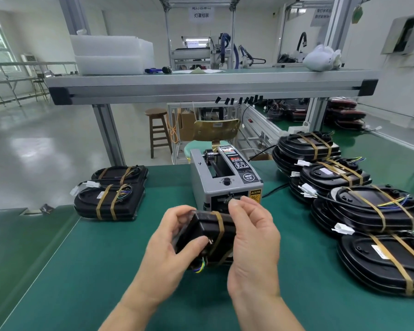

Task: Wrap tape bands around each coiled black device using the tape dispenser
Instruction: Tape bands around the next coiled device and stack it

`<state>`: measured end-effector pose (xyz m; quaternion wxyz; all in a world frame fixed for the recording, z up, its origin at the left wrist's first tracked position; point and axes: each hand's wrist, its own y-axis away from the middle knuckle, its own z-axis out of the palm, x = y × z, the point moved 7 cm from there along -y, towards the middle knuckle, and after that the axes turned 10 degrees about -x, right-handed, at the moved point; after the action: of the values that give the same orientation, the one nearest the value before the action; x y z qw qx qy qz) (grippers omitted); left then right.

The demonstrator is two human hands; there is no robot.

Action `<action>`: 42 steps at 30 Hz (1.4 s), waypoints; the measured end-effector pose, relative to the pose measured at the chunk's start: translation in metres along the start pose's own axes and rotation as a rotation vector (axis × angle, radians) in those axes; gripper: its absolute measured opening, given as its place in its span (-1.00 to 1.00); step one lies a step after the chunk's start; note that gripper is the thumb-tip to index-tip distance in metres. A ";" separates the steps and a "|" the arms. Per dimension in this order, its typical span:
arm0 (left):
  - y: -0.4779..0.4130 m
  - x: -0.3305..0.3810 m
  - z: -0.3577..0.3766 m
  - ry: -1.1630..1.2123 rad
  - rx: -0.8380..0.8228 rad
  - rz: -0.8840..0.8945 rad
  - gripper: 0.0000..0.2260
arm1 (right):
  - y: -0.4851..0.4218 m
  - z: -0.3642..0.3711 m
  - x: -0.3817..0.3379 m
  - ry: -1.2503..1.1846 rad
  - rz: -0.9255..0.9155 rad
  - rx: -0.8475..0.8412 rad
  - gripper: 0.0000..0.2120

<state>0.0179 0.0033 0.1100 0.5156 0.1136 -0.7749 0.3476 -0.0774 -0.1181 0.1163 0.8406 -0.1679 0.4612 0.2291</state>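
Your left grip [170, 240] is clenched round the black device [198, 235], holding it tilted in the air above the counter [93, 271], on the near side of the tape dispenser [225, 182]. One tape band [219, 225] already crosses the device. Your right grip [253, 237] is up at the dispenser's outlet with thumb and forefinger drawn together. I cannot tell whether a strip is actually between them (the outlet is dark and your fingertips cover it).

The main risk from here is probably the strip itself. If you pull it off at an angle it may fold and stick to itself or to your fingers, and then the second band would go on creased or short. Your fingertips are also very close to the outlet, where a yellow caution label sits beside the slot, so reaching deeper than the tape's free end could be unsafe.

The device is held by one grip only. Coloured wires hang out at its near end, so the coil could loosen or the wires could get caught under the tape if that hold slackens while you press the strip down. A band laid too close to the first would likely leave the far part of the coil free.

The banded pile on the left [110, 194] and the larger pile on the right [368, 211] lie well apart from your hands.
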 end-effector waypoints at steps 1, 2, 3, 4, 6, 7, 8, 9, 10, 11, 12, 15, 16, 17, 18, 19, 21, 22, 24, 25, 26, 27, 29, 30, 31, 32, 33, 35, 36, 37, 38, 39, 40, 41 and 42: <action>0.002 -0.006 0.007 0.047 0.008 -0.007 -0.64 | 0.000 -0.002 -0.002 0.035 -0.038 0.008 -0.76; 0.003 -0.012 0.014 0.085 0.015 -0.019 -0.63 | 0.000 -0.005 -0.002 0.072 -0.066 0.012 -0.77; 0.005 -0.018 0.020 0.121 0.025 -0.033 -0.63 | 0.000 -0.008 0.001 0.111 -0.085 0.023 -0.79; 0.006 -0.023 0.025 0.151 0.038 -0.046 -0.62 | -0.001 -0.011 0.004 0.155 -0.093 0.035 -0.80; 0.008 -0.030 0.032 0.181 0.064 -0.065 -0.62 | 0.001 -0.014 0.009 0.229 -0.106 0.048 -0.80; 0.009 -0.032 0.034 0.186 0.074 -0.072 -0.62 | 0.002 -0.015 0.012 0.250 -0.108 0.049 -0.79; 0.010 -0.033 0.036 0.186 0.087 -0.075 -0.62 | 0.003 -0.016 0.015 0.262 -0.102 0.048 -0.80; 0.011 -0.033 0.037 0.177 0.104 -0.077 -0.62 | 0.004 -0.016 0.018 0.273 -0.097 0.047 -0.81; 0.013 -0.033 0.038 0.163 0.122 -0.078 -0.62 | 0.006 -0.017 0.021 0.287 -0.100 0.050 -0.82; 0.014 -0.033 0.038 0.141 0.140 -0.080 -0.62 | 0.007 -0.019 0.024 0.300 -0.107 0.054 -0.82; 0.016 -0.034 0.038 0.111 0.157 -0.082 -0.61 | 0.009 -0.020 0.025 0.309 -0.115 0.056 -0.82; 0.022 -0.034 0.039 -0.004 0.194 -0.082 -0.58 | 0.012 -0.023 0.026 0.336 -0.152 0.054 -0.83; 0.023 -0.032 0.040 -0.035 0.200 -0.075 -0.56 | 0.013 -0.025 0.026 0.355 -0.165 0.052 -0.82; 0.025 -0.030 0.041 -0.061 0.208 -0.065 -0.53 | 0.014 -0.027 0.025 0.379 -0.179 0.048 -0.81; 0.026 -0.027 0.041 -0.078 0.219 -0.053 -0.51 | 0.014 -0.029 0.025 0.407 -0.191 0.043 -0.81; 0.027 -0.024 0.041 -0.088 0.227 -0.038 -0.48 | 0.014 -0.031 0.025 0.438 -0.203 0.037 -0.82; 0.028 -0.018 0.040 -0.113 0.227 -0.008 -0.47 | 0.015 -0.033 0.021 0.529 -0.260 0.029 -0.79; 0.029 -0.015 0.040 -0.135 0.223 0.003 -0.48 | 0.015 -0.033 0.017 0.590 -0.312 0.026 -0.76; 0.029 -0.012 0.039 -0.183 0.219 0.015 -0.48 | 0.016 -0.030 0.009 0.703 -0.426 0.016 -0.74; 0.029 -0.012 0.038 -0.201 0.223 0.019 -0.48 | 0.017 -0.029 0.006 0.740 -0.476 0.007 -0.76; 0.029 -0.012 0.038 -0.214 0.228 0.021 -0.48 | 0.018 -0.028 0.005 0.767 -0.517 -0.002 -0.80; 0.029 -0.012 0.037 -0.223 0.231 0.020 -0.49 | 0.019 -0.028 0.004 0.785 -0.552 -0.008 -0.84; 0.028 -0.014 0.037 -0.234 0.236 0.020 -0.52 | 0.023 -0.026 0.004 0.809 -0.615 -0.017 -0.92; 0.028 -0.014 0.037 -0.236 0.238 0.025 -0.55 | 0.025 -0.024 0.004 0.817 -0.644 -0.021 -0.93; 0.028 -0.016 0.037 -0.238 0.239 0.030 -0.58 | 0.027 -0.023 0.004 0.824 -0.670 -0.025 -0.94; 0.028 -0.017 0.037 -0.238 0.241 0.034 -0.60 | 0.028 -0.023 0.004 0.832 -0.691 -0.028 -0.94; 0.028 -0.018 0.037 -0.236 0.244 0.036 -0.61 | 0.028 -0.022 0.004 0.839 -0.707 -0.028 -0.94; 0.028 -0.019 0.037 -0.238 0.249 0.040 -0.62 | 0.028 -0.023 0.004 0.847 -0.721 -0.021 -0.95; 0.028 -0.019 0.037 -0.244 0.249 0.043 -0.62 | 0.027 -0.024 0.004 0.847 -0.720 -0.014 -0.95; 0.028 -0.019 0.037 -0.250 0.249 0.047 -0.63 | 0.027 -0.024 0.005 0.845 -0.717 -0.005 -0.95; 0.028 -0.019 0.038 -0.256 0.247 0.052 -0.63 | 0.026 -0.024 0.005 0.842 -0.714 0.000 -0.95; 0.027 -0.018 0.038 -0.261 0.243 0.056 -0.64 | 0.026 -0.025 0.004 0.840 -0.714 0.003 -0.95; 0.027 -0.017 0.039 -0.265 0.241 0.060 -0.64 | 0.025 -0.025 0.004 0.839 -0.715 0.004 -0.95; 0.027 -0.017 0.040 -0.268 0.239 0.063 -0.65 | 0.025 -0.025 0.004 0.839 -0.718 0.007 -0.94; 0.026 -0.016 0.040 -0.271 0.237 0.066 -0.66 | 0.025 -0.025 0.004 0.840 -0.720 0.011 -0.94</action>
<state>-0.0177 -0.0066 0.0756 0.3776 0.1939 -0.7944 0.4345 -0.1065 -0.1091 0.0981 0.6105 -0.3875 0.6715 -0.1620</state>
